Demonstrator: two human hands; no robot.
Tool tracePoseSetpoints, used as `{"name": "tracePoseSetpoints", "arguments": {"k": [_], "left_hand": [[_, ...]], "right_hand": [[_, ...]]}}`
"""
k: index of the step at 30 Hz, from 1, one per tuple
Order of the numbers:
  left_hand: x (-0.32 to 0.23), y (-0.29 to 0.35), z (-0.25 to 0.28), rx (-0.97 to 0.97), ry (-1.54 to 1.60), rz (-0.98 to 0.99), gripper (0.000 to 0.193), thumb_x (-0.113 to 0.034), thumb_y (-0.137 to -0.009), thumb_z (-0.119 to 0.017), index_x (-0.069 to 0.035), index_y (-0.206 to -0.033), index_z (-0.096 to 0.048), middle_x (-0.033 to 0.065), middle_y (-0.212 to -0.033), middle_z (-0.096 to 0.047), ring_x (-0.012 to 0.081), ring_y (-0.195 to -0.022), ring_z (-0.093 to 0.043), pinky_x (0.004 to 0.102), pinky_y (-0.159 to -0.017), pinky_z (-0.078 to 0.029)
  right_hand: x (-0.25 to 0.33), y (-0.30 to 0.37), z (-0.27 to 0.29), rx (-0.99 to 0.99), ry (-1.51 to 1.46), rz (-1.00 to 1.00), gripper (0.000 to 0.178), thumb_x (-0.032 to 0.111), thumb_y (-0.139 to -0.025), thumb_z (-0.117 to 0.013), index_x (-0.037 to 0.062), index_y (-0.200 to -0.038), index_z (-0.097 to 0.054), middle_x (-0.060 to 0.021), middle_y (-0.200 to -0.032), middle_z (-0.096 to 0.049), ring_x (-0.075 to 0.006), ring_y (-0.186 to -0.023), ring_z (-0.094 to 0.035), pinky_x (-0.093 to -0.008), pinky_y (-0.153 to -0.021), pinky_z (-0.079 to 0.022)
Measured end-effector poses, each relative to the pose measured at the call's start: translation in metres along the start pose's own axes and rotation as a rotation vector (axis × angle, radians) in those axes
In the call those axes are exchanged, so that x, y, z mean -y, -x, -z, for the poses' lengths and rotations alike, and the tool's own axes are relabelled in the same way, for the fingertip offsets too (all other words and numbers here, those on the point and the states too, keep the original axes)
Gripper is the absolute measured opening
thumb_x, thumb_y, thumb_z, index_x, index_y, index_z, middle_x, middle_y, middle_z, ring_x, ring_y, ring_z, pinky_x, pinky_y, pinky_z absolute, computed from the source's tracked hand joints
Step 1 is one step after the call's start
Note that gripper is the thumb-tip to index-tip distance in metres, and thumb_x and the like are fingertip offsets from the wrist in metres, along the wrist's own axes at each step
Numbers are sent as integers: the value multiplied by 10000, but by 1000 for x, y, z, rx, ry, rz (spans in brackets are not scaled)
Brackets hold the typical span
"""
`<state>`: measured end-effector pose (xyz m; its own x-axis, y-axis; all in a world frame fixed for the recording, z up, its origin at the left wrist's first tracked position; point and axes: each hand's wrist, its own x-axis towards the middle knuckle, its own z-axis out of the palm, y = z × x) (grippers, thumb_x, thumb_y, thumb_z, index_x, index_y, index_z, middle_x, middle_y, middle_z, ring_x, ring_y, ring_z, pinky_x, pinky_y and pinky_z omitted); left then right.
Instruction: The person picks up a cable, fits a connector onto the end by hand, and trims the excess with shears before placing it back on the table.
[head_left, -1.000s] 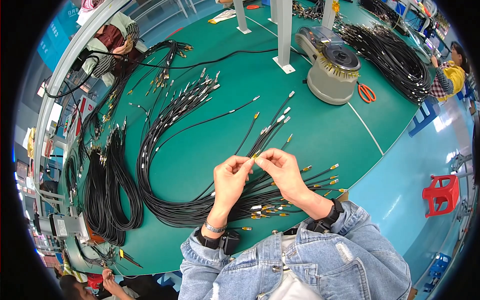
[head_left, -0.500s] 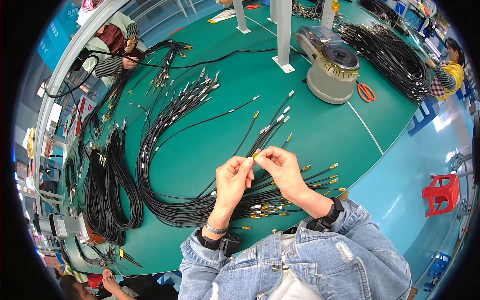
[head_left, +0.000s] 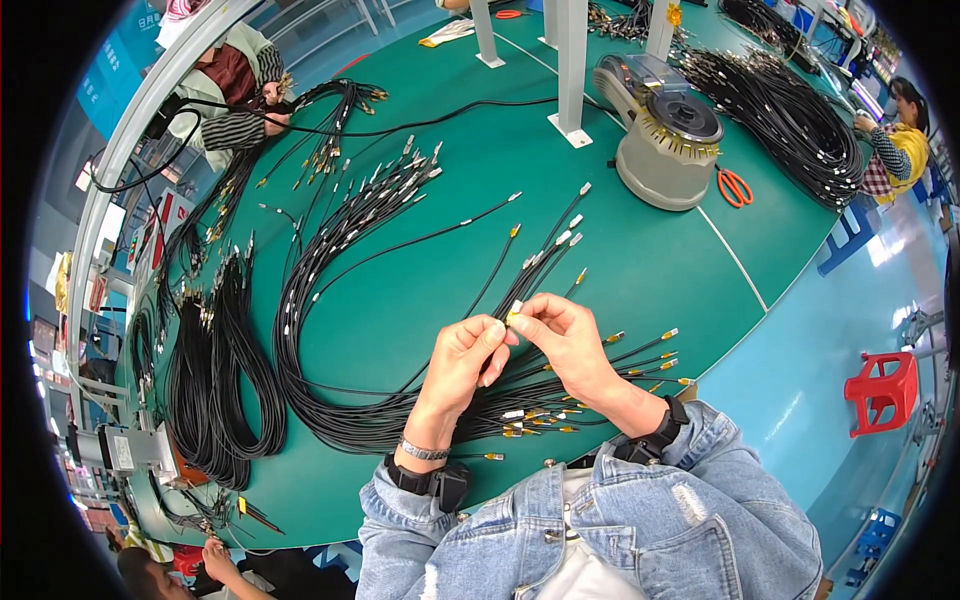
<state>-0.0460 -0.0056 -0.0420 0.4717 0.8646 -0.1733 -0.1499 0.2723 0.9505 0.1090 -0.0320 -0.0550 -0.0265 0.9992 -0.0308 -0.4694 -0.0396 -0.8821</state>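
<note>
My left hand (head_left: 462, 362) and my right hand (head_left: 562, 348) meet over the middle of the green table (head_left: 620, 270). Both are closed, thumbs and forefingers pinching a cable end (head_left: 516, 307) with a pale tip and a bit of yellow at the fingertips. Fingers hide most of it. Beneath and beside my hands runs a loose bundle of black cables (head_left: 350, 420). Its ends fan out to the right, several with yellow tags and metal connectors. Other cable ends with white tags point away from me, just beyond my fingers.
A round grey machine (head_left: 660, 170) ringed with yellow tabs stands far right, orange-handled scissors (head_left: 734, 187) beside it. Metal posts (head_left: 571, 80) rise from the table. Coiled cables (head_left: 225, 390) lie left, a large bundle (head_left: 780, 125) far right. Co-workers sit around; a red stool (head_left: 882, 392) stands right.
My fingers have shifted slightly around the cable end, and its pale tip now shows above them. My left wrist has moved a little to the left.
</note>
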Motion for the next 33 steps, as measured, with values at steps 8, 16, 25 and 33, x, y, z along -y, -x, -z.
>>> {"name": "tracePoseSetpoints", "arguments": {"k": [8,16,25,33], "left_hand": [[-3,0,6,143,56,8,296,-247,-945,-496,-11,-790,-584,-8,-519,-478,42,-402,-362,181,-378,-268],[-1,0,8,234,213,106,334,-281,-961,-462,-19,-780,-560,-13,-503,-445,36,-370,-321,176,-365,-248],[0,-1,8,224,242,81,325,-280,-952,-485,-16,-784,-573,-11,-529,-471,38,-407,-348,177,-381,-269],[-1,0,-3,68,42,-10,271,-229,-937,-518,-20,-780,-586,-14,-530,-480,43,-424,-370,183,-382,-274]], "right_hand": [[3,-3,-3,107,-114,-13,74,97,-870,-612,26,-888,-601,-18,-891,-569,-87,-855,-526,-236,-780,-419],[-15,-9,8,252,-204,46,85,92,-899,-563,16,-890,-599,-29,-885,-568,-116,-836,-530,-262,-785,-425],[-7,-4,2,138,-276,-75,134,96,-915,-534,-18,-958,-589,-39,-897,-571,-112,-818,-527,-263,-780,-431],[-3,0,-4,109,-85,31,127,93,-911,-540,-13,-944,-601,-7,-856,-540,-90,-810,-509,-245,-772,-423]]}}
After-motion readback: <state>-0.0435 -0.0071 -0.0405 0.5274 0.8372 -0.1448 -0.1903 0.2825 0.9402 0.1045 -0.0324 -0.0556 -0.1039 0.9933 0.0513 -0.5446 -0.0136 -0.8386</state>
